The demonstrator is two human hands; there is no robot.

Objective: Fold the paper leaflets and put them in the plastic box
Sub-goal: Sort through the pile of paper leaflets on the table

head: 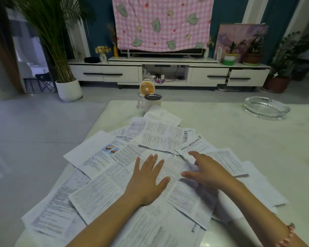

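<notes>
Paper covers the pale, marble-look table (pixel 239 139) on the near side of the white mug (pixel 152 102). The leaflets (pixel 160 136) are thin white sheets, densely printed in small grey type and creased along old folds. They lie unfolded and overlapping in a loose fan whose far tip almost reaches the mug. Most point their long axes away from the viewer toward the mug, and those left of it slant from near left to far right.

Nearest of all, well to the mug's right, a pink bead bracelet (pixel 290 230) circles the right wrist. The left hand (pixel 148 180), nearer than the mug and roughly in line with it, lies palm down, its straight, spread fingers pressing a long sheet (pixel 103 193) flat; it holds nothing. The right hand (pixel 205 171), nearer than the mug and to its right, reaches over the pile with thumb and fingers parted and relaxed. Its fingertips touch rumpled paper but clasp nothing.

Between that hand and the mug, a small leaflet (pixel 191 145) with a bold black heading slants up to the right. Nearer than the mug and to its left, an illustrated leaflet (pixel 111 149) carries a colour picture. Far right of the mug sits a ribbed, clear glass ashtray (pixel 266 107). Beyond the mug stand a small round orange fan (pixel 147 88), a low white cabinet (pixel 114 73) and a pink checked cloth (pixel 162 22).
</notes>
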